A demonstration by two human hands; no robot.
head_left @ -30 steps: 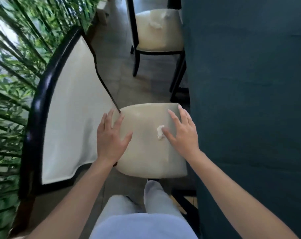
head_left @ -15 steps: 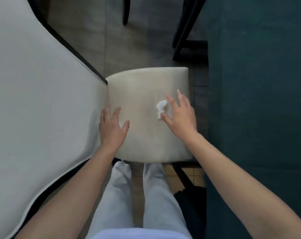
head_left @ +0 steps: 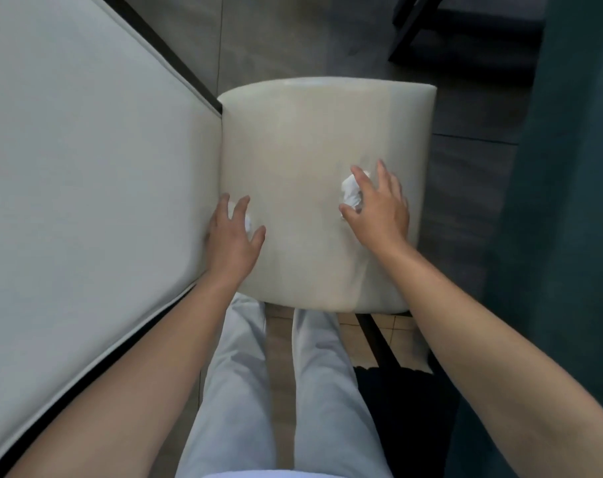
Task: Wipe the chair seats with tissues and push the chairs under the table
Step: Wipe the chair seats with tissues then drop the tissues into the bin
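Observation:
A cream padded chair seat lies below me, with its pale chair back filling the left side. My right hand presses a crumpled white tissue onto the right part of the seat, fingers curled over it. My left hand rests on the seat's left edge beside the chair back. A small white tissue wad shows under its fingers. The table's dark teal cloth hangs along the right.
My legs in light trousers stand right in front of the seat. Dark legs of another chair stand on the grey tiled floor beyond it. A black chair leg runs below the seat's near edge.
My head has dropped closer over the seat, so the far chair and plants have left view. My right hand slid the tissue toward the seat's right side. A white wad now shows under my left fingers.

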